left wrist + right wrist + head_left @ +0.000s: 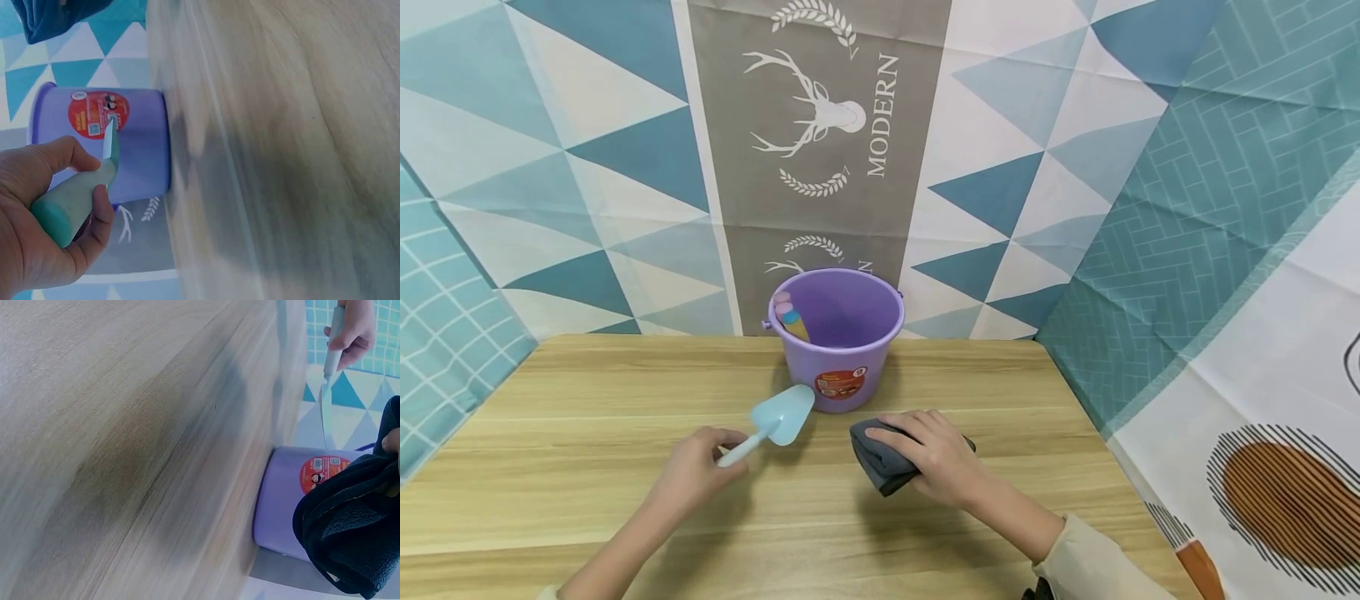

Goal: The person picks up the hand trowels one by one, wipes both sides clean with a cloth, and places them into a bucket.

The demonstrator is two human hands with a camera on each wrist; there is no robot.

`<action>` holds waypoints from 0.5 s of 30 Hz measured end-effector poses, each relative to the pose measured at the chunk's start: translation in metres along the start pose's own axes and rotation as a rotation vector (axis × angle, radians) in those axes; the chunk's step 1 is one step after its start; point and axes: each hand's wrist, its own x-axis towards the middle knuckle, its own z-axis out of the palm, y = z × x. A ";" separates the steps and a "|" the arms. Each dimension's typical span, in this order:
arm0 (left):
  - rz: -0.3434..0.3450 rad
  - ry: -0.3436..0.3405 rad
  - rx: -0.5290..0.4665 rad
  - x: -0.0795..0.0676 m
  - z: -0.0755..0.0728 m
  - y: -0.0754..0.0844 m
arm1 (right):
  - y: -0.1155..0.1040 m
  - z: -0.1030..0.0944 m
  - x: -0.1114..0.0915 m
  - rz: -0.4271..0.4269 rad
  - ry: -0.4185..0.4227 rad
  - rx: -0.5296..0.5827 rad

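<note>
My left hand (700, 471) grips the handle of a light blue toy shovel (784, 414), its blade pointing toward the purple bucket (838, 358). In the left wrist view the fingers and thumb wrap the pale handle (70, 201), whose end is teal. My right hand (936, 454) holds a folded dark grey cloth (880, 457) above the table, in front of the bucket and to its right. Seen from the right wrist, the cloth (350, 531) hangs in folds and overlaps the bucket (281, 506). A red label (840, 384) faces me on the bucket's front.
Inside the bucket, at its left wall, stand items with pink tops and a yellow one with a blue top (793, 322). The bucket stands near the back edge of the wooden table (587, 417). Patterned cloth (1000, 167) hangs behind and at both sides.
</note>
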 end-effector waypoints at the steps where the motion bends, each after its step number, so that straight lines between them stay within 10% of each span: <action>1: 0.004 -0.003 0.000 -0.001 0.000 0.002 | 0.000 0.000 0.000 0.000 0.001 -0.002; 15: 0.172 -0.040 0.020 -0.011 -0.004 0.024 | 0.000 -0.004 0.004 0.003 -0.008 -0.027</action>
